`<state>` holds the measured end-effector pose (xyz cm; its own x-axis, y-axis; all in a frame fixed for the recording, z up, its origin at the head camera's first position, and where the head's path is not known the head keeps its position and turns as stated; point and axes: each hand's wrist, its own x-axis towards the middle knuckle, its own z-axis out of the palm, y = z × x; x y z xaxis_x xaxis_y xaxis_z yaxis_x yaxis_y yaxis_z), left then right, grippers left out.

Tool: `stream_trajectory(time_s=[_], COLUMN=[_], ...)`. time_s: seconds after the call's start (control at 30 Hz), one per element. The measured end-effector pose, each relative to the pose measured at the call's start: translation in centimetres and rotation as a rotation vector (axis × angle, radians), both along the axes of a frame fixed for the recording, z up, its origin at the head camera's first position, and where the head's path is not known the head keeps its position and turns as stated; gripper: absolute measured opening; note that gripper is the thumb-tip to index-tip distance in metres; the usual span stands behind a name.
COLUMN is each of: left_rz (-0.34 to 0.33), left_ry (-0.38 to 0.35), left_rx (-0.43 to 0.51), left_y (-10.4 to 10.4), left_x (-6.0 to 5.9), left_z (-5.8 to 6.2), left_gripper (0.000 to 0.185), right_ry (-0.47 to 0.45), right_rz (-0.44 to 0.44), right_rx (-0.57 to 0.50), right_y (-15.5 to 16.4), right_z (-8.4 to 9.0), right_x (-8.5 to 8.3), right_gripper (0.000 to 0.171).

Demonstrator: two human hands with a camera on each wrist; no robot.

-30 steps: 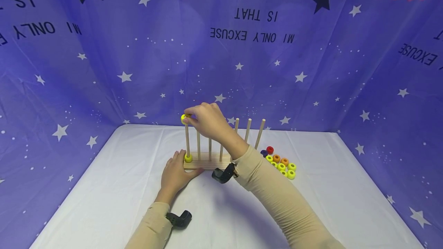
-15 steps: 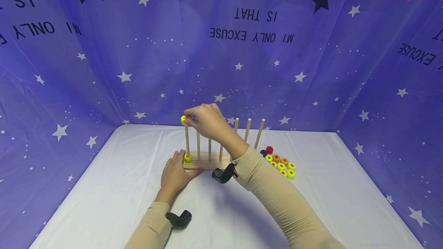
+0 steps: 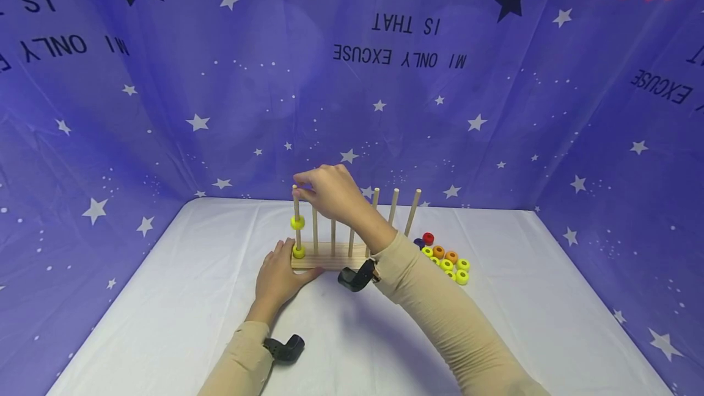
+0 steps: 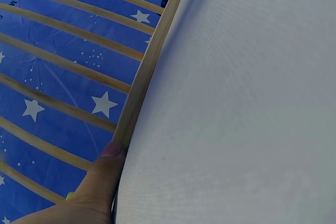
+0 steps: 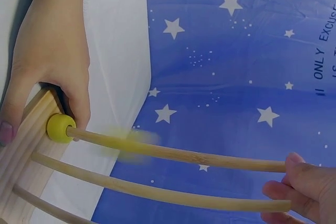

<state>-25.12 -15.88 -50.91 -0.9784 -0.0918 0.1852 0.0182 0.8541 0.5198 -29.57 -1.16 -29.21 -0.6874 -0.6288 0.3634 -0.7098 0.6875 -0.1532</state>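
A wooden rack [image 3: 330, 258] with several upright pegs stands on the white table [image 3: 192, 298]. My left hand [image 3: 277, 274] grips the rack's left end, its thumb [image 4: 105, 166] along the front edge. My right hand [image 3: 324, 191] hovers at the top of the leftmost peg [image 3: 297, 206], its fingertips [image 5: 294, 182] slightly apart and holding nothing. A yellow bead [image 3: 297, 222] is partway down that peg, blurred in the right wrist view [image 5: 131, 142]. A second yellow bead [image 3: 299, 252] sits at the peg's foot [image 5: 60, 127].
Several loose beads [image 3: 447, 261], yellow, orange, red and dark blue, lie on the table right of the rack. A blue star-printed cloth [image 3: 495, 109] closes in the back and both sides. Black wrist cameras [image 3: 354, 277] sit on both sleeves.
The yellow bead, held at the top of the leftmost peg before, has left my right fingers and is sliding down the peg. The left hand has not moved.
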Motion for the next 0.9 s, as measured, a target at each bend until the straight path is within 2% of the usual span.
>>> stream_trajectory(time_s=[0.4, 0.9], left_rz=[0.004, 0.009], left_ry=[-0.014, -0.013], left_rx=[-0.002, -0.007], left_y=[0.0, 0.1], left_x=[0.0, -0.1], left_z=[-0.1, -0.1], left_gripper=[0.111, 0.112], right_ry=[-0.001, 0.055], right_rz=[-0.011, -0.077], right_rx=[-0.051, -0.158], right_y=[1.5, 6.8], right_z=[1.1, 1.7], right_x=[0.1, -0.4], right_gripper=[0.035, 0.036])
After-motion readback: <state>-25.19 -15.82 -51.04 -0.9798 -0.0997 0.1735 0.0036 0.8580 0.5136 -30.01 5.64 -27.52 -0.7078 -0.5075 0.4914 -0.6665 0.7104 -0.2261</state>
